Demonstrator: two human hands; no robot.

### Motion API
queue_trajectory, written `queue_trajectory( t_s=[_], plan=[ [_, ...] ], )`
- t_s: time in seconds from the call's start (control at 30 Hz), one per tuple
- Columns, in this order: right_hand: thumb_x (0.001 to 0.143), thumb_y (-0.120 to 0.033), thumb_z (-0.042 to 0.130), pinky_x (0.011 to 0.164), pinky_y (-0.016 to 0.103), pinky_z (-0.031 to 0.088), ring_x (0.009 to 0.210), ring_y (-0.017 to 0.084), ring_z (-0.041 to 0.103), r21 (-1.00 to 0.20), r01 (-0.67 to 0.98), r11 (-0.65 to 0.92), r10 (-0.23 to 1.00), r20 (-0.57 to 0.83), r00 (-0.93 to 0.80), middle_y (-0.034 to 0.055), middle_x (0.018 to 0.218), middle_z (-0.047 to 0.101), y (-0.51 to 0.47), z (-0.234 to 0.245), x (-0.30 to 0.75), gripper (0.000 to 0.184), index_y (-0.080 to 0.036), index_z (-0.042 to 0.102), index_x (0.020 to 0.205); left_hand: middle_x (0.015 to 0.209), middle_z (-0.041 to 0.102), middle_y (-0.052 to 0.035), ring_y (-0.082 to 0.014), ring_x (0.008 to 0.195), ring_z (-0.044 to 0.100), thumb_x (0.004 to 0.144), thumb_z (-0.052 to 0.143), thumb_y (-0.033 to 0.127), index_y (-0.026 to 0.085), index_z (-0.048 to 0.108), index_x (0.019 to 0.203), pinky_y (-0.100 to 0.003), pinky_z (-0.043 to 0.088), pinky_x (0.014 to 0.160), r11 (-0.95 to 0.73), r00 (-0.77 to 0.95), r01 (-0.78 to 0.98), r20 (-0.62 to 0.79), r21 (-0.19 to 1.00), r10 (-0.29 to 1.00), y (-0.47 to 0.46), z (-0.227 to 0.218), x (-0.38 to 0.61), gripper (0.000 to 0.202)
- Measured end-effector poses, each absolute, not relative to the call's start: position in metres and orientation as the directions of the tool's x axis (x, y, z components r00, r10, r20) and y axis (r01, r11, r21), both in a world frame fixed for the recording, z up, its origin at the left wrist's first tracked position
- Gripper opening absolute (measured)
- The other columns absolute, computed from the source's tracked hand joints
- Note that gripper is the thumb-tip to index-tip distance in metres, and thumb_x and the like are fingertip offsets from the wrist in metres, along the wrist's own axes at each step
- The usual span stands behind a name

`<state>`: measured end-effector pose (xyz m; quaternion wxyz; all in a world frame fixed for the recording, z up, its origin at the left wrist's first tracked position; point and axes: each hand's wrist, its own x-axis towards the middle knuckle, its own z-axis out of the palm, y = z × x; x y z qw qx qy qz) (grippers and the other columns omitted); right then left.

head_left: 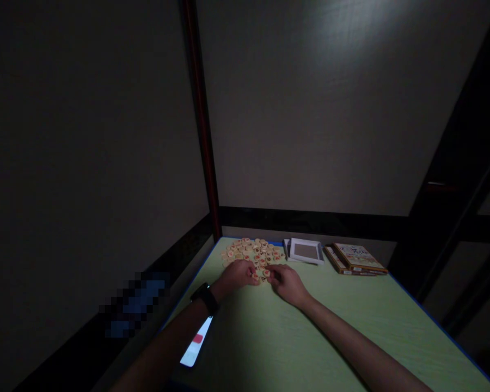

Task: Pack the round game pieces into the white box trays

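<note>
A heap of round wooden xiangqi pieces, marked with red or dark characters, spreads over the far left part of the table. My left hand, with a dark watch on its wrist, is at the near edge of the heap. Its thumb and fingers pinch one xiangqi piece with a red mark. Across from it, my right hand has its fingertips closed on another red-marked xiangqi piece. Between the two hands lies a dark-marked piece. Some pieces behind my fingers are hidden.
The green table has a blue edge and stands against the walls. At its back are a shallow white box and stacked flat printed boxes. Under my left forearm lies a lit phone.
</note>
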<state>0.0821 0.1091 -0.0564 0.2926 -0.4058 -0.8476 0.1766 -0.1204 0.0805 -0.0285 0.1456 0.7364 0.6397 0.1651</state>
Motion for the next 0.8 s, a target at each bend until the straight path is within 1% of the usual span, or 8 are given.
queue_trajectory(
  t_s=[0.17, 0.27, 0.37, 0.47, 0.57, 0.63, 0.7, 0.8],
  plan=[
    [0.076, -0.015, 0.059, 0.077, 0.028, 0.044, 0.081, 0.02, 0.062, -0.597, 0.512, 0.617, 0.78, 0.379, -0.498, 0.0041, 0.086, 0.071, 0.101, -0.053, 0.083, 0.026, -0.019, 0.068, 0.101, 0.087, 0.071, 0.0005, -0.0165, 0.08, 0.064, 0.069, 0.074, 0.031, 0.019, 0.07, 0.094, -0.023, 0.042, 0.067, -0.1, 0.095, 0.901, 0.034, 0.421, 0.995, 0.081, -0.029, -0.123, 0.028],
    [0.072, -0.016, 0.063, 0.07, 0.027, 0.041, 0.076, 0.019, 0.058, -0.566, 0.526, 0.635, 0.767, 0.382, -0.515, 0.0025, 0.08, 0.067, 0.097, -0.051, 0.083, 0.018, -0.02, 0.062, 0.089, 0.087, 0.072, 0.0016, -0.0155, 0.08, 0.064, 0.069, 0.075, 0.031, 0.02, 0.069, 0.097, -0.022, 0.043, 0.068, -0.101, 0.098, 0.903, 0.029, 0.417, 0.995, 0.078, -0.026, -0.126, 0.03],
    [0.073, -0.017, 0.063, 0.067, 0.026, 0.037, 0.073, 0.018, 0.056, -0.535, 0.562, 0.631, 0.773, 0.373, -0.513, 0.0015, 0.077, 0.064, 0.097, -0.05, 0.078, 0.012, -0.021, 0.056, 0.082, 0.087, 0.072, 0.0014, -0.0156, 0.081, 0.065, 0.07, 0.074, 0.031, 0.02, 0.069, 0.098, -0.022, 0.044, 0.069, -0.085, 0.078, 0.914, 0.036, 0.396, 0.996, 0.075, -0.017, -0.135, 0.031],
    [0.076, -0.015, 0.058, 0.066, 0.026, 0.036, 0.071, 0.017, 0.056, -0.548, 0.568, 0.615, 0.786, 0.36, -0.503, 0.0008, 0.076, 0.064, 0.102, -0.051, 0.073, 0.008, -0.021, 0.054, 0.08, 0.091, 0.072, -0.0004, -0.0169, 0.086, 0.065, 0.073, 0.07, 0.028, 0.02, 0.07, 0.096, -0.023, 0.044, 0.073, -0.043, 0.021, 0.937, 0.065, 0.347, 0.998, 0.072, -0.004, -0.151, 0.024],
    [0.077, -0.014, 0.055, 0.066, 0.025, 0.036, 0.071, 0.017, 0.057, -0.547, 0.576, 0.608, 0.792, 0.361, -0.492, 0.0011, 0.075, 0.064, 0.107, -0.052, 0.069, 0.007, -0.021, 0.054, 0.078, 0.099, 0.072, -0.0046, -0.0198, 0.094, 0.064, 0.075, 0.067, 0.023, 0.019, 0.07, 0.096, -0.025, 0.045, 0.078, 0.024, -0.05, 0.959, 0.082, 0.282, 0.995, 0.07, 0.008, -0.17, 0.021],
    [0.077, -0.013, 0.054, 0.066, 0.025, 0.036, 0.072, 0.017, 0.058, -0.547, 0.57, 0.613, 0.788, 0.368, -0.494, 0.0016, 0.076, 0.064, 0.108, -0.053, 0.068, 0.008, -0.021, 0.054, 0.078, 0.104, 0.071, -0.0064, -0.0211, 0.098, 0.064, 0.075, 0.067, 0.02, 0.018, 0.07, 0.097, -0.025, 0.045, 0.081, 0.061, -0.079, 0.968, 0.065, 0.245, 0.995, 0.068, 0.012, -0.18, 0.022],
    [0.077, -0.013, 0.053, 0.067, 0.025, 0.037, 0.073, 0.018, 0.058, -0.548, 0.559, 0.622, 0.781, 0.379, -0.497, 0.0022, 0.077, 0.065, 0.109, -0.054, 0.069, 0.008, -0.021, 0.054, 0.078, 0.107, 0.071, -0.0064, -0.0214, 0.101, 0.064, 0.074, 0.068, 0.018, 0.019, 0.071, 0.098, -0.025, 0.046, 0.084, 0.078, -0.088, 0.973, 0.036, 0.217, 0.995, 0.066, 0.013, -0.187, 0.024],
    [0.077, -0.012, 0.052, 0.066, 0.026, 0.038, 0.072, 0.018, 0.059, -0.547, 0.552, 0.629, 0.776, 0.398, -0.49, 0.0024, 0.076, 0.065, 0.108, -0.055, 0.07, 0.009, -0.021, 0.054, 0.078, 0.115, 0.069, -0.0063, -0.021, 0.107, 0.062, 0.074, 0.068, 0.017, 0.021, 0.07, 0.105, -0.024, 0.046, 0.09, 0.076, -0.079, 0.979, 0.009, 0.188, 0.997, 0.065, 0.01, -0.188, 0.031]
  ],
)
